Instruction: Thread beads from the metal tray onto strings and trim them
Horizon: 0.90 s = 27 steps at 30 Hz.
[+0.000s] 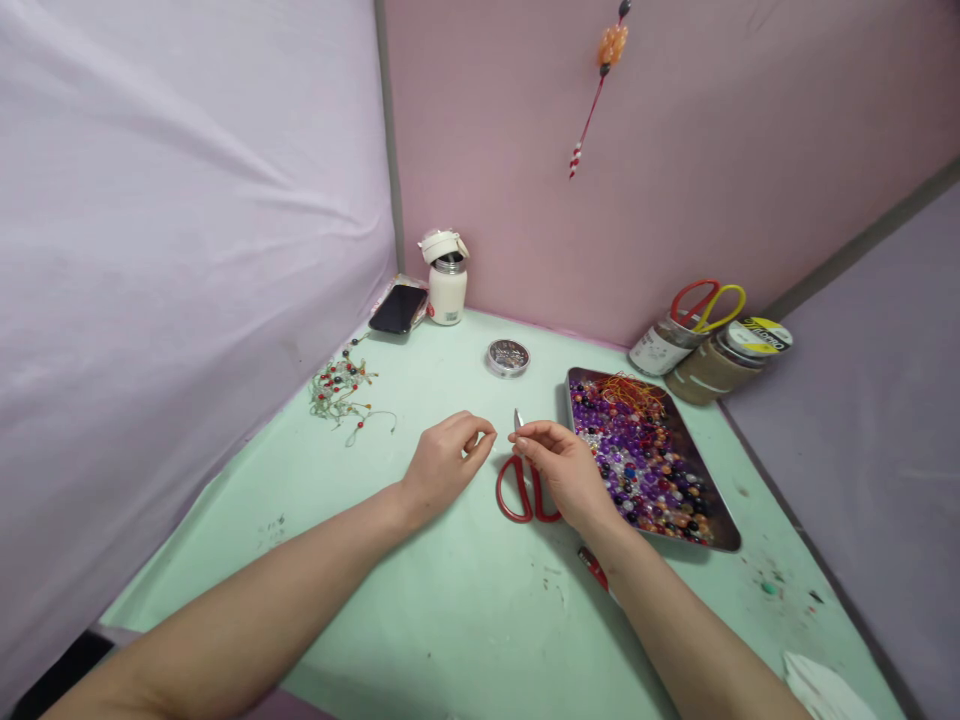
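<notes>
My left hand [448, 462] is over the middle of the table, thumb and forefinger pinched together. Opposite it, a short gap away, my right hand [566, 470] also pinches with thumb and forefinger. Whatever either pinch holds is too small to make out. Red-handled scissors [513, 492] lie on the table under my right hand, blades pointing away and partly hidden by the fingers. Just right of that hand is a metal tray [705, 478] of purple, clear, black and amber beads [626, 450], with a tangle of orange-red cord [628, 392] at its far end.
A round clear case [508, 357] sits beyond my hands. Strung beads on pale cord [341, 388] lie left. At the back stand a white bottle [448, 292], a phone [399, 309] and jars [712, 368]. A red-labelled object [592, 567] lies by my right forearm. A beaded pendant [612, 46] hangs on the wall.
</notes>
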### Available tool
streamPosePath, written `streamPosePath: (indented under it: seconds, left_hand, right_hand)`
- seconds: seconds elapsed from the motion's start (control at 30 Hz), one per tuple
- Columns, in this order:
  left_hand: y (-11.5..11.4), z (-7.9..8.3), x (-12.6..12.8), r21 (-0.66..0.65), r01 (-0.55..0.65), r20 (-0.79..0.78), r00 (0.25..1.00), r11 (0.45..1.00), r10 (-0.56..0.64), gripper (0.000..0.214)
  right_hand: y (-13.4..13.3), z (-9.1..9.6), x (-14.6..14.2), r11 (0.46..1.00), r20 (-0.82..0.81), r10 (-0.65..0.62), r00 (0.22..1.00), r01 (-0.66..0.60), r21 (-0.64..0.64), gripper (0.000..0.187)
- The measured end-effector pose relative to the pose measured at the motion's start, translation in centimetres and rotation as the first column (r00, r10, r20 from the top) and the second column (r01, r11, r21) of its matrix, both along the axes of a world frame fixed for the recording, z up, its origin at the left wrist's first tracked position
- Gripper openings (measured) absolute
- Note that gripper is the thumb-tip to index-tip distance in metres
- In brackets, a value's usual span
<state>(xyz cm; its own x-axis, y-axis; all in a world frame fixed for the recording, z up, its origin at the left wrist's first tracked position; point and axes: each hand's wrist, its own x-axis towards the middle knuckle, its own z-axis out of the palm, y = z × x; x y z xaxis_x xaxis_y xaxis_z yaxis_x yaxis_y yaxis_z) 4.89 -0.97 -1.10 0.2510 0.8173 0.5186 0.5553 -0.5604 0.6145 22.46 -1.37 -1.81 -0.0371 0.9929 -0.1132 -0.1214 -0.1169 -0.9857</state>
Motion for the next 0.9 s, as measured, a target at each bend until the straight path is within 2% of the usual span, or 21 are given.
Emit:
streamPosePath:
  seconds: [0.4,0.9]
  left_hand:
    - [0.17,-0.21,-0.18,0.104,0.04,-0.084,0.996,0.994,-0.031,0.013]
    - [0.34,-0.23,-0.22,0.119,0.07,-0.109,0.992,0.99,-0.057,0.012]
  right_hand:
    - [0.08,-0.21,0.05,1.0,0.014,-0.01,1.0,0.01,0.019,0.022]
    - [0.18,-0.32,0.03,1.0,0.009,-0.022,1.0,0.022,0.02,0.022]
